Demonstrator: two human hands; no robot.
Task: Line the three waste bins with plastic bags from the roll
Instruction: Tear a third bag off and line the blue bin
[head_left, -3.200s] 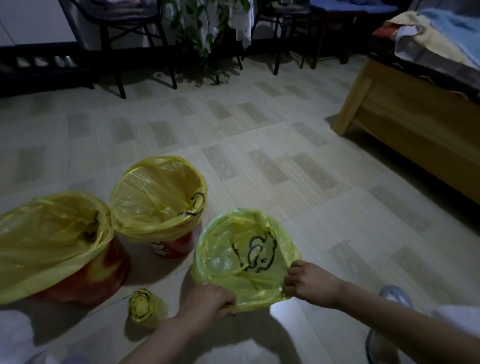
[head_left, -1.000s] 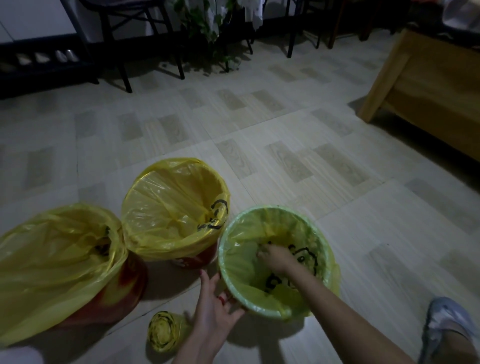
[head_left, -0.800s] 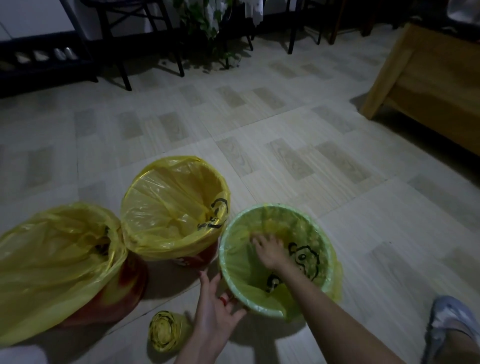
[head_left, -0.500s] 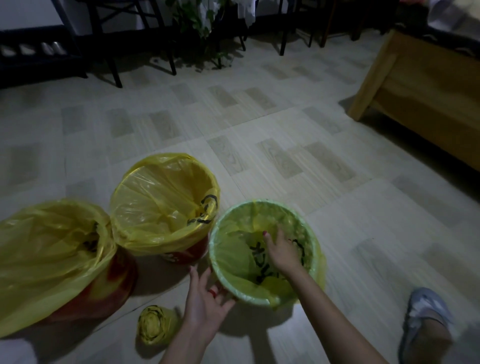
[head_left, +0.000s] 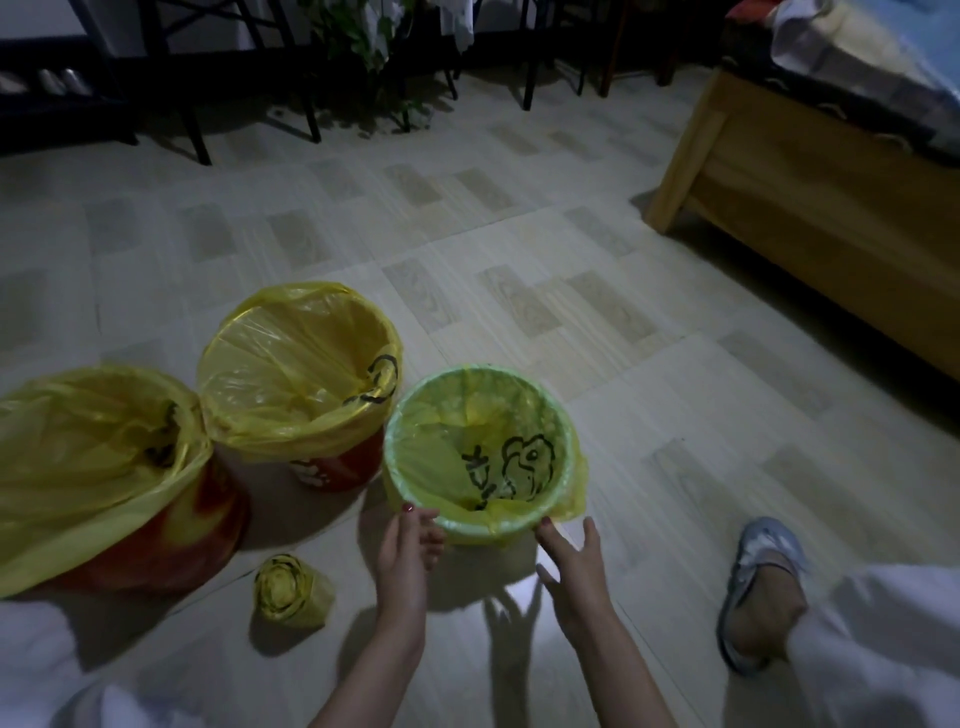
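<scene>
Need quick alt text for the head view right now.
Both hands, left and right, are open at the near rim of the bag-lined green bin. Two lined red bins stand left; the bag roll lies on the floor.

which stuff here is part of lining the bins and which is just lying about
Job:
green plastic bin with yellow liner
two red bins with yellow liners
yellow bag roll

Lying about:
wooden bed frame
grey slipper
black chairs
</scene>
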